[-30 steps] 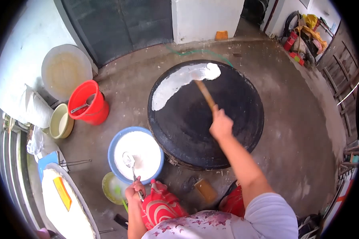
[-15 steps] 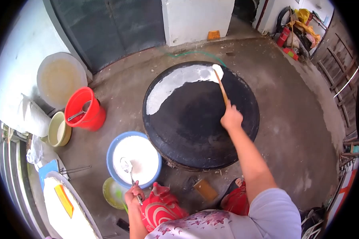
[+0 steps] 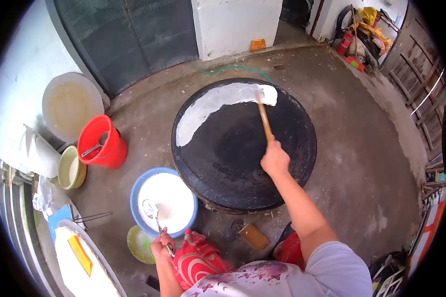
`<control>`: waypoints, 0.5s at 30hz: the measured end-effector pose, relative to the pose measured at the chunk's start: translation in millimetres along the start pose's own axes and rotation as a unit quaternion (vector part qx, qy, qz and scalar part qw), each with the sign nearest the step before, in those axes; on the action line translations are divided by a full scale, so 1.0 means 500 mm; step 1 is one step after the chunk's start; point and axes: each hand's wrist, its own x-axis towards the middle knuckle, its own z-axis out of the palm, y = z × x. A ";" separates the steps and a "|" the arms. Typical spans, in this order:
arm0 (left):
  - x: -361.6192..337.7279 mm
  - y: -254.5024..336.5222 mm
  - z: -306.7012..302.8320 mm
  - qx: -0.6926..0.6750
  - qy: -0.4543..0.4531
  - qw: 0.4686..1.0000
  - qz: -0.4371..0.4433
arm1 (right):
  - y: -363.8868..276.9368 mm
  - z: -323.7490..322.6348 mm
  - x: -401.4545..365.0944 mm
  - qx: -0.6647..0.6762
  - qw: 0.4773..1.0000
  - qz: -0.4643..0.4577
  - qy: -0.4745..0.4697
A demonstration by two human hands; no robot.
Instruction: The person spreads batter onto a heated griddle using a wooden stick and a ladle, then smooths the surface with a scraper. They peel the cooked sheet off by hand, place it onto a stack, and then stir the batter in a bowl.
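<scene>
My right hand [image 3: 275, 158] is closed round the handle of a wooden batter spreader [image 3: 264, 118], reaching over a large round black griddle [image 3: 233, 158]. The spreader's far end lies in white batter [image 3: 198, 111], which forms a curved band along the griddle's far and left side. A thicker white patch sits just right of the tool. In my left hand [image 3: 162, 244] is a metal ladle [image 3: 150, 210], its bowl over the white batter in a blue basin [image 3: 195, 210]. This basin stands beside the griddle's near left edge.
A red bucket [image 3: 115, 154] holding a ladle and a yellow-green tub [image 3: 64, 173] stand at left. A greenish bowl [image 3: 134, 242] is beside the basin. Near my feet lies a brown block [image 3: 254, 236]. A white-covered round stack [image 3: 69, 267] carries a yellow scraper [image 3: 80, 255].
My right hand has moved the spreader leftward from the batter's right end. The batter there now reaches a little lower. My left hand still holds the ladle over the basin.
</scene>
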 end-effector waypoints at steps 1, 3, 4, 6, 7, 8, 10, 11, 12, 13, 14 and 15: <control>-0.004 -0.001 0.004 0.002 -0.001 1.000 0.002 | -0.015 0.013 0.018 -0.030 0.998 -0.050 0.024; -0.011 -0.006 0.011 0.012 0.003 1.000 0.026 | 0.009 0.058 0.102 -0.100 0.991 -0.059 0.071; -0.019 -0.006 0.012 0.016 0.006 0.999 0.028 | 0.028 0.053 0.123 -0.121 0.989 -0.023 0.078; -0.036 -0.003 0.018 0.003 -0.011 1.000 0.017 | 0.083 0.019 0.110 -0.111 0.992 0.001 0.067; -0.040 0.001 0.019 0.004 -0.014 1.000 0.013 | 0.108 0.005 0.079 -0.109 0.992 0.006 0.067; -0.043 0.007 0.017 0.006 -0.035 0.999 0.022 | 0.109 -0.030 0.033 -0.078 0.996 0.028 0.040; -0.059 0.002 0.029 0.010 -0.056 0.998 0.029 | 0.147 -0.012 -0.014 0.002 0.998 0.052 0.047; -0.074 -0.004 0.044 0.006 -0.059 0.998 0.034 | 0.170 0.000 -0.024 0.004 0.997 0.055 0.048; -0.087 -0.009 0.055 0.001 -0.061 0.997 0.041 | 0.197 0.010 -0.031 0.150 0.987 -0.018 0.048; -0.096 -0.010 0.062 -0.001 -0.071 0.997 0.035 | 0.220 0.015 -0.033 0.294 0.951 -0.090 0.046; -0.106 -0.013 0.070 0.002 -0.072 0.997 0.037 | 0.232 0.005 -0.025 0.332 0.934 -0.116 0.060; -0.116 -0.017 0.077 0.007 -0.079 0.996 0.033 | 0.242 -0.003 -0.008 0.376 0.925 -0.052 0.032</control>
